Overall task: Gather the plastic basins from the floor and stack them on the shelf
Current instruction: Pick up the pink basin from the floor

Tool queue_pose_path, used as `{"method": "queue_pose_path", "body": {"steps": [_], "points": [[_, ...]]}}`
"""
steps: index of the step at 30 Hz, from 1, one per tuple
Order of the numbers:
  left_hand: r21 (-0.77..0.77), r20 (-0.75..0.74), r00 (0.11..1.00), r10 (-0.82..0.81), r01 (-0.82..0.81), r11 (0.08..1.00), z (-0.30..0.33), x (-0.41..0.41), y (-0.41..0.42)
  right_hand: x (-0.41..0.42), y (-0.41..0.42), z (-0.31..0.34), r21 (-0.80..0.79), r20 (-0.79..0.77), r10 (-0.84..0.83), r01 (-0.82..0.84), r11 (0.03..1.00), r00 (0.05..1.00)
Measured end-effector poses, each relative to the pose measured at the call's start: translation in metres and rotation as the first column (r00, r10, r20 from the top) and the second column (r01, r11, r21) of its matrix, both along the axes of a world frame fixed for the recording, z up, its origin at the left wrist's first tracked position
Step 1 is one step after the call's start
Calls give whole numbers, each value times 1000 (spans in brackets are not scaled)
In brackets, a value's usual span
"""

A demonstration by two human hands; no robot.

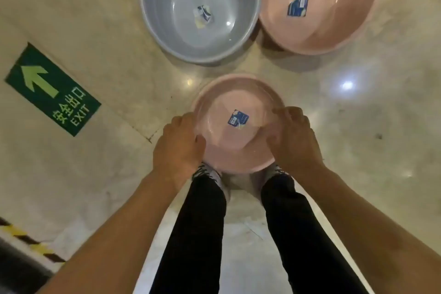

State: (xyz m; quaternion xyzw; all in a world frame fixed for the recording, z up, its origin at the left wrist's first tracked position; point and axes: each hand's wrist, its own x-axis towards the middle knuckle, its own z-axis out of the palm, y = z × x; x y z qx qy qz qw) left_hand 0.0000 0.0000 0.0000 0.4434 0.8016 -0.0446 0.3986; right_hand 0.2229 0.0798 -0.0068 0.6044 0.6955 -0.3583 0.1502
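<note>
A small pink basin [235,93] with a blue label inside is right in front of my feet. My left hand [177,144] grips its left rim and my right hand [294,142] grips its right rim, fingers curled over the edge. Farther ahead on the floor stand a large grey basin [162,19] and, touching it on the right, a large pink basin [353,26], each with a label in its bottom. No shelf is in view.
The floor is glossy beige stone. A green EXIT floor sign [51,89] with an arrow lies at the left. Yellow-black hazard tape [31,242] marks an edge at the lower left. My legs and shoes [207,174] are just behind the small basin.
</note>
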Motion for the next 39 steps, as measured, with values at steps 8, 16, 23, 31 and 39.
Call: {"method": "queue_pose_path", "body": {"steps": [8, 16, 23, 31, 39], "points": [[-17, -17, 996, 89, -89, 996, -126, 24, -28, 40, -28, -118, 74, 78, -191, 186, 980, 978], [123, 137, 857, 497, -513, 850, -177, 21, -56, 59, -48, -169, 67, -110, -469, 477, 876, 876], [235, 124, 923, 365, -385, 893, -212, -4, -57, 80, -39, -201, -20, -170, -432, 436, 900, 886], [355, 136, 912, 386, -409, 841, -199, -3, -64, 75, -37, -199, 81, -237, -448, 477, 875, 862], [392, 175, 894, 414, -449, 803, -90, -34, -31, 54, -1, -97, 117, -331, -427, 485, 867, 842]]}}
